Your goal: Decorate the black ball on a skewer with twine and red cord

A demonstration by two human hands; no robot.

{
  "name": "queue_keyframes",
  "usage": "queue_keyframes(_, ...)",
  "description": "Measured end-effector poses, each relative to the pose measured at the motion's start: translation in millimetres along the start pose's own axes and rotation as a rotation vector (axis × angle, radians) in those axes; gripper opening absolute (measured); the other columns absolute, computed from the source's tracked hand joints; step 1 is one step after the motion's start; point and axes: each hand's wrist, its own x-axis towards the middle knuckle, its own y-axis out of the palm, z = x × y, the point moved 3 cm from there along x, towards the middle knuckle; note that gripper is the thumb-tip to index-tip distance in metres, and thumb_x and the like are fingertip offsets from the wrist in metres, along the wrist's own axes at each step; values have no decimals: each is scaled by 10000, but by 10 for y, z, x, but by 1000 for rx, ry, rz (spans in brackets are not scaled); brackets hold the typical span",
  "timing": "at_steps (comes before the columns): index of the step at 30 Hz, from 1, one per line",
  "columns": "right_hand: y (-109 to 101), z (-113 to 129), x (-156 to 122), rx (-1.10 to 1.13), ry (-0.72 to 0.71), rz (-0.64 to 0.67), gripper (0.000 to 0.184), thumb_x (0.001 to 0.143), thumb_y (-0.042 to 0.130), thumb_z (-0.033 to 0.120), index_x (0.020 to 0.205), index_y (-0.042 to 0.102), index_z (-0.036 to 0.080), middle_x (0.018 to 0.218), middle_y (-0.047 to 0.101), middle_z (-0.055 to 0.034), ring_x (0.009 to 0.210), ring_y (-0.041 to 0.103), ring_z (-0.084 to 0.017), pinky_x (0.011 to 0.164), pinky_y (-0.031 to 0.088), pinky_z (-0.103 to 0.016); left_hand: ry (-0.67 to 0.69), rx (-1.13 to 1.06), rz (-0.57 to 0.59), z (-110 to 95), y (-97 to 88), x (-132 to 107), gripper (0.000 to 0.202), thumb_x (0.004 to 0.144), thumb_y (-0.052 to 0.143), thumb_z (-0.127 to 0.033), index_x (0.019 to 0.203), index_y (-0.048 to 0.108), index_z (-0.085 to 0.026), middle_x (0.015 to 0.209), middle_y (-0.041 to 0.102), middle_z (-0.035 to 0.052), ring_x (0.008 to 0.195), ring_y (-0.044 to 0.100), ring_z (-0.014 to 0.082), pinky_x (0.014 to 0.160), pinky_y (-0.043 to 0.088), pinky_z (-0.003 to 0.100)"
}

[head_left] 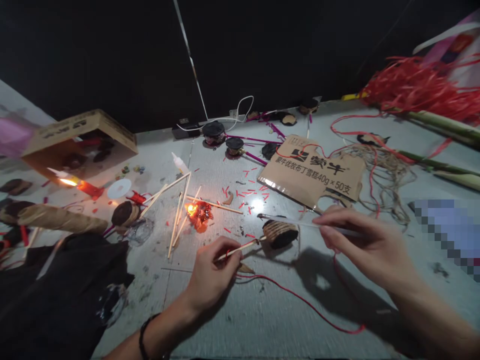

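My left hand (pixel 212 272) is closed in a pinch on a thin wooden stick (pixel 240 248) whose far end meets a dark round piece wound with twine (pixel 279 233). My right hand (pixel 369 242) is closed on a long clear glue stick (pixel 300 222) that points left, its tip above the wound piece. A red string (pixel 300 299) trails across the table below both hands.
A small candle flame (pixel 198 212) burns among loose wooden sticks (pixel 180 215). A printed cardboard sheet (pixel 313 172) lies behind, with tangled twine (pixel 386 170) and red ribbon (pixel 412 87) at right. A cardboard box (pixel 80 137), a lit lighter (pixel 80 185) and black cloth (pixel 63 290) sit at left.
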Motion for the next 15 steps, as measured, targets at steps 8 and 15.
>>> queue_keyframes(8,14,173,-89,-215,-299,137,268,967,697,91,1129,737,301,886,754,0,742,739,-166,644,590,-284,-82,-62,-31,-12,-68,60,122,1031,700,-254,945,750,-183,776,720,14,595,652,90,523,569,166)
queue_keyframes(15,96,178,-91,-247,-314,153,250,971,671,89,1124,722,281,893,760,-13,742,757,-166,625,605,-271,-32,-62,-52,-32,-64,56,121,1040,683,-227,936,726,-180,821,722,25,597,666,95,567,619,202)
